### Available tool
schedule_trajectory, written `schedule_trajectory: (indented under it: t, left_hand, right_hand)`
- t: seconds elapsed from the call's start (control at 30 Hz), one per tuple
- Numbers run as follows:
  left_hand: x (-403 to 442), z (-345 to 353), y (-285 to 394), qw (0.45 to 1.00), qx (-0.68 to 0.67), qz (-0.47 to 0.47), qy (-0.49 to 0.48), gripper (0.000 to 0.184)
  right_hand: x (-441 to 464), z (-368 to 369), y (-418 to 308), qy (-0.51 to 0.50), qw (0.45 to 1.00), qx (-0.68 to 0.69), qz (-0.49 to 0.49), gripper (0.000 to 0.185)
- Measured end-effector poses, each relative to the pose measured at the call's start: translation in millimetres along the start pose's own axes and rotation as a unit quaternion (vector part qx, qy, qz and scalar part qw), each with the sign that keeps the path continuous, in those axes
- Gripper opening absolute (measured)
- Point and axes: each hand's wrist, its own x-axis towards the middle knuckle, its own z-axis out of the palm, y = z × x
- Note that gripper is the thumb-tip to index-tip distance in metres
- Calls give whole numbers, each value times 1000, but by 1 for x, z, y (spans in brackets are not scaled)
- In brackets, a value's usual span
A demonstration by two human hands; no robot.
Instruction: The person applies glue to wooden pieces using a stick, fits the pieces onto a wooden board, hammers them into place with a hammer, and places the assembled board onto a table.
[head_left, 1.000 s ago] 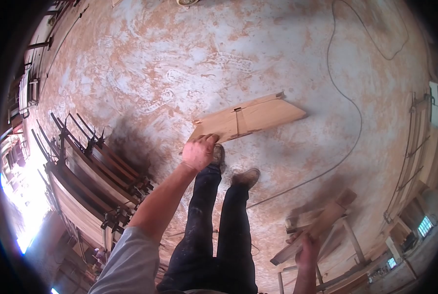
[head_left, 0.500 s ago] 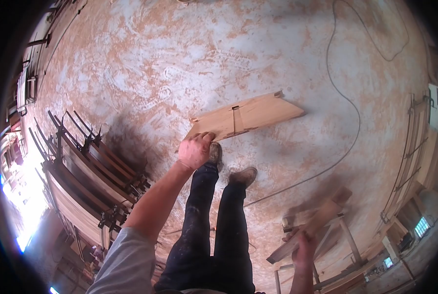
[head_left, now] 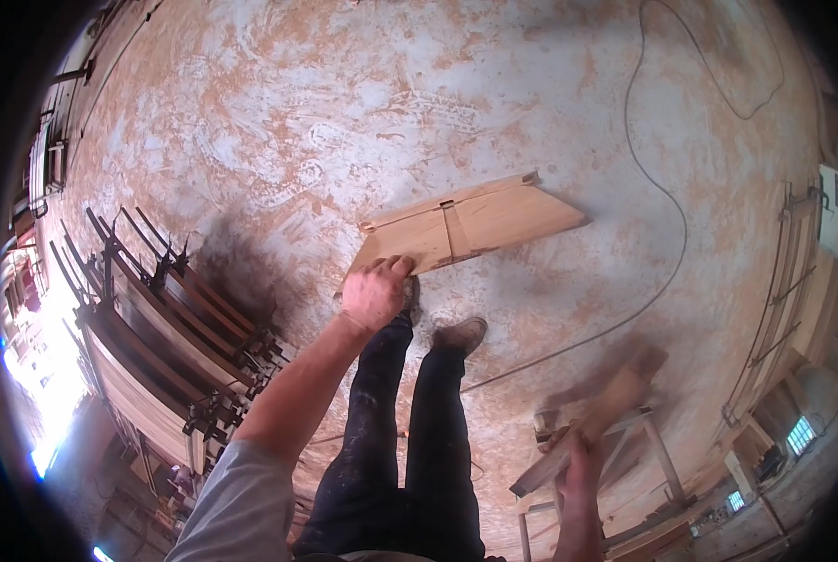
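Note:
My left hand (head_left: 378, 290) is closed on the near left part of a pale wooden panel (head_left: 503, 217). The panel has slanted ends, a narrow strip across its middle and a raised lip along its far edge. It hangs tilted in front of my shoes; how far it is from the floor I cannot tell. Lower right, my right hand (head_left: 580, 466) grips a shorter wooden board (head_left: 608, 405), its far end blurred. This board lies over or just above a wooden stand (head_left: 664, 459); whether they touch is unclear.
Clamped boards (head_left: 156, 347) stand in a row at the left, their metal bars sticking out. A cable (head_left: 667, 281) curves over the dusty floor (head_left: 344, 112) on the right. More long boards (head_left: 779, 300) lean along the right side, near a white box (head_left: 836, 215).
The view has shifted slightly. The board in my right hand has moved a little, its blurred far end slightly higher and further left. My left hand keeps its grip on the panel.

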Motion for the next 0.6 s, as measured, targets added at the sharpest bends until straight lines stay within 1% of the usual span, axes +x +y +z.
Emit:
schedule_trajectory:
  t: [0.43,0.53,0.6]
  left_hand:
    - [8,3,-12,998,8,-54,-43,27]
    - [9,4,-15,999,12,-31,-16,26]
    - [9,4,-18,999,18,-38,-33,27]
  right_hand:
    - [11,6,-2,-5,1000,1,11,16]
    - [13,9,-1,-10,1000,0,12,16]
    - [13,9,0,-17,1000,-2,15,17]
